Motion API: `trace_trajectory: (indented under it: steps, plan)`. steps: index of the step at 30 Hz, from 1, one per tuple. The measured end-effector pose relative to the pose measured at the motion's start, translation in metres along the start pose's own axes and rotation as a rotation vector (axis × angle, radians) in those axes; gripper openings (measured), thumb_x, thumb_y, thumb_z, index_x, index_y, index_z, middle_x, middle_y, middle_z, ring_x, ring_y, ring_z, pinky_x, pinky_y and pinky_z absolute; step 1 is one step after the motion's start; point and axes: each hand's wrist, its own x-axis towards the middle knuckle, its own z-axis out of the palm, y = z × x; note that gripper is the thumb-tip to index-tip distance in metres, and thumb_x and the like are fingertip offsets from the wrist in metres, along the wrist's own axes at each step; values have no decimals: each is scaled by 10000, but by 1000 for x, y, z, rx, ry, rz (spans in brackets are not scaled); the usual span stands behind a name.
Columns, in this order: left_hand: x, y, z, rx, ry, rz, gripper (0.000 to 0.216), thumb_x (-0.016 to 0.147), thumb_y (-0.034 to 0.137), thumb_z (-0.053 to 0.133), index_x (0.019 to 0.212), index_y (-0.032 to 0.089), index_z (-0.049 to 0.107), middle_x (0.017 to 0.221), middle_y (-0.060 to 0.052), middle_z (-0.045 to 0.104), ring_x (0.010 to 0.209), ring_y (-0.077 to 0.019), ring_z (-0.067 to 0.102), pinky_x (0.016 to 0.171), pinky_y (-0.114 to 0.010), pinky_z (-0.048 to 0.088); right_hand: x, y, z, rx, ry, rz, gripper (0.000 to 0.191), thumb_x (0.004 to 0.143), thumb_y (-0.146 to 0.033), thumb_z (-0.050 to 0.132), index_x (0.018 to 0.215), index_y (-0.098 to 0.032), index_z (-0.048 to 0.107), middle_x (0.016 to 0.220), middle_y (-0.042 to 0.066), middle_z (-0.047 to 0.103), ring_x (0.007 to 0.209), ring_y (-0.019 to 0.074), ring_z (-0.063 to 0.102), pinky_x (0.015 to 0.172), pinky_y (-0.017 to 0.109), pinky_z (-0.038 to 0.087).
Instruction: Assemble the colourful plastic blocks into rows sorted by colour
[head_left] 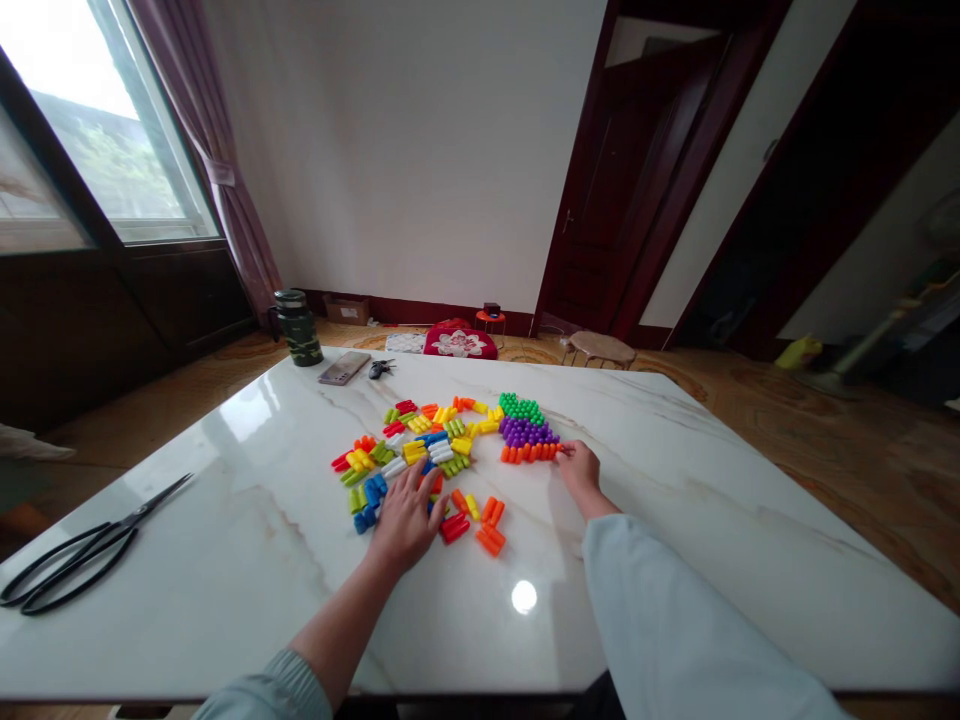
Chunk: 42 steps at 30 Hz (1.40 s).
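Observation:
Many small coloured plastic pegs (420,445) lie scattered in the middle of a white marble table (675,520). To their right stands a joined cluster of pegs (527,430) in green, purple and orange rows. My left hand (407,515) rests flat, fingers spread, on loose blue, orange and red pegs near the pile's front. My right hand (581,468) is at the right end of the cluster's orange row, fingertips pinched against an orange peg (556,450). A few loose orange and red pegs (487,530) lie between my hands.
Black scissors (82,548) lie near the table's left front edge. At the far left corner stand a camouflage flask (298,327), a phone (344,367) and keys (379,368). Beyond the table are a red cushion (459,343) and a small stool (598,348).

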Motion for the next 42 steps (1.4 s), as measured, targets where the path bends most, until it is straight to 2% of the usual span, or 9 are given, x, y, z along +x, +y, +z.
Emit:
trace_trajectory:
  steps: [6, 9, 13, 16, 23, 26, 34, 39, 42]
  plan:
    - [0, 1, -1, -2, -2, -6, 454, 925, 404, 459, 1321, 204, 555, 1475, -118, 434, 1332, -313, 414, 1102, -492, 341, -5, -12, -4, 0, 65, -7, 280, 806, -199, 495, 1041, -157, 643, 965, 108, 711, 866, 199, 665, 765, 287, 487]
    - [0, 2, -2, -3, -18, -13, 461, 928, 400, 457, 1342, 215, 540, 1488, -110, 419, 1341, -313, 404, 1104, -496, 337, -15, -25, -7, -17, 33, -188, 261, 861, -246, 459, 1039, -183, 639, 1029, 83, 699, 926, 196, 641, 813, 288, 460]
    - [0, 2, -3, -18, -18, -13, 458, 927, 398, 466, 1344, 225, 544, 1494, -104, 417, 1353, -312, 390, 1107, -501, 335, -44, -44, -8, -93, -251, -528, 258, 911, -345, 469, 1033, -198, 641, 921, 39, 691, 842, 168, 632, 775, 269, 446]
    - [0, 2, -3, -35, 1, -13, 438, 928, 376, 467, 1336, 241, 551, 1487, -90, 430, 1352, -302, 396, 1108, -502, 340, -69, -56, -13, -221, -501, -713, 402, 872, -512, 535, 1137, -221, 618, 1026, 49, 653, 881, 177, 621, 772, 282, 445]
    - [4, -4, 4, -85, 56, -33, 409, 938, 220, 372, 1284, 189, 589, 1426, -115, 497, 1311, -278, 464, 1091, -482, 387, -91, -69, -23, -374, -801, -840, 852, 634, -634, 726, 1373, -301, 464, 1258, 67, 527, 975, 230, 614, 857, 341, 454]
    - [5, -6, 7, -97, 63, -53, 409, 944, 213, 347, 1262, 169, 601, 1411, -125, 509, 1299, -274, 480, 1081, -469, 404, -90, -69, -17, -350, -822, -843, 865, 609, -578, 770, 1367, -288, 471, 1249, 63, 527, 979, 230, 613, 873, 341, 461]
    - [8, -10, 9, -125, 69, -46, 393, 915, 171, 376, 1218, 156, 626, 1393, -141, 522, 1282, -274, 500, 1077, -453, 415, -87, -74, 3, -190, -577, -707, 347, 858, -209, 590, 1204, -186, 567, 1171, 75, 565, 914, 146, 602, 868, 250, 459]
    - [6, -13, 7, -211, 85, -61, 408, 906, 118, 350, 1204, 169, 624, 1351, -126, 551, 1260, -248, 522, 1057, -430, 444, -90, -53, -4, -363, -534, -784, 179, 933, -287, 497, 1059, -211, 598, 1054, 51, 622, 884, 162, 616, 770, 252, 449]
    - [4, -12, 1, -265, 134, -82, 369, 937, 165, 346, 1162, 161, 638, 1322, -136, 561, 1238, -250, 534, 1038, -429, 459, -91, -31, -4, -424, -559, -908, 219, 975, -299, 401, 1021, -213, 597, 1004, 44, 643, 839, 161, 628, 724, 255, 435]
